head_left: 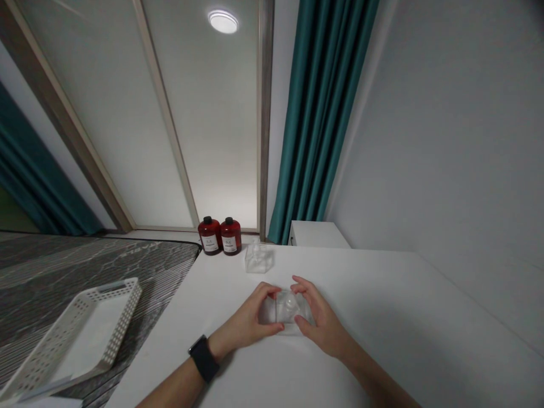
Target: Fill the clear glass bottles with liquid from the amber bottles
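Observation:
A clear, square-sided container (289, 309) is between my two hands over the white table, with a rounded form visible at its middle. My left hand (250, 317), with a black watch on the wrist, grips its left side, thumb toward me and fingers at the far edge. On the opposite side, my right hand (321, 320) holds it with curved fingers and thumb; the index finger is raised off it. Whether its base touches the table I cannot tell. Farther off stands a second clear container (259, 259), with a narrower top.
Two red bottles (220, 237) with black caps and white labels stand at the far left corner of the white table (238, 374). Left of the table, a white perforated basket (121, 328) rests on a grey patterned surface. A white cabinet (318, 233) stands beyond the far edge.

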Motion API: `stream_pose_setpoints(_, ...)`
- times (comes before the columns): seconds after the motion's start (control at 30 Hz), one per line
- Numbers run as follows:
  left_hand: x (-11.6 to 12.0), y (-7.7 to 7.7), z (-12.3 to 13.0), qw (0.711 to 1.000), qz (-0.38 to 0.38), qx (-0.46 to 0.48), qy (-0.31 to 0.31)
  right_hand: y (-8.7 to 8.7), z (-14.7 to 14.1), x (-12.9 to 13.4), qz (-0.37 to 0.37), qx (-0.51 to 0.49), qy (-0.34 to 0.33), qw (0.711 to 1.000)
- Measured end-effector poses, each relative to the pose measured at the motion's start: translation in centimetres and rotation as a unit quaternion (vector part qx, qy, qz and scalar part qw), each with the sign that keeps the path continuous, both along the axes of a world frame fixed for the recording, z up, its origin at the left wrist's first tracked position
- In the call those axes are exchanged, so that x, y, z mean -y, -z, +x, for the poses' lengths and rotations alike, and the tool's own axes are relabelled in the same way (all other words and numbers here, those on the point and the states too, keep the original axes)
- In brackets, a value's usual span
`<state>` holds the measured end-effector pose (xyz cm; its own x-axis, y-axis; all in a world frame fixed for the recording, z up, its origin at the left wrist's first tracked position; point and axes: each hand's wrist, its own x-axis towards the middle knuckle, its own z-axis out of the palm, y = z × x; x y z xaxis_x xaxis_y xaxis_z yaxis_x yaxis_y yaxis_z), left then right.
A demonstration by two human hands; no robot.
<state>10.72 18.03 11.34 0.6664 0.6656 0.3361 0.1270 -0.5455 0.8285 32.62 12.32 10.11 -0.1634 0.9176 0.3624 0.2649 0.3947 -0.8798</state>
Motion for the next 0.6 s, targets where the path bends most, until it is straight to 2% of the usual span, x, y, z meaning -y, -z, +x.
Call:
stream_pose_setpoints(0.23,-0.09,0.11,-0.09,1.0,0.0,0.001,0.005,-0.69,0.05,0.4,0.009,0.022,0.007,1.0)
stream_pose_setpoints(0.5,-0.07,0.1,-0.07,1.0,0.0,0.0,0.002,-0.7,-0.09,-0.21,-0.044,-0.105,-0.023,0.993)
stream_pose_setpoints(0.6,-0.11,0.23,-0.06,1.0,-0.001,0.002,0.004,-0.95,-0.17,-0.35,-0.075,-0.151,-0.053,0.984)
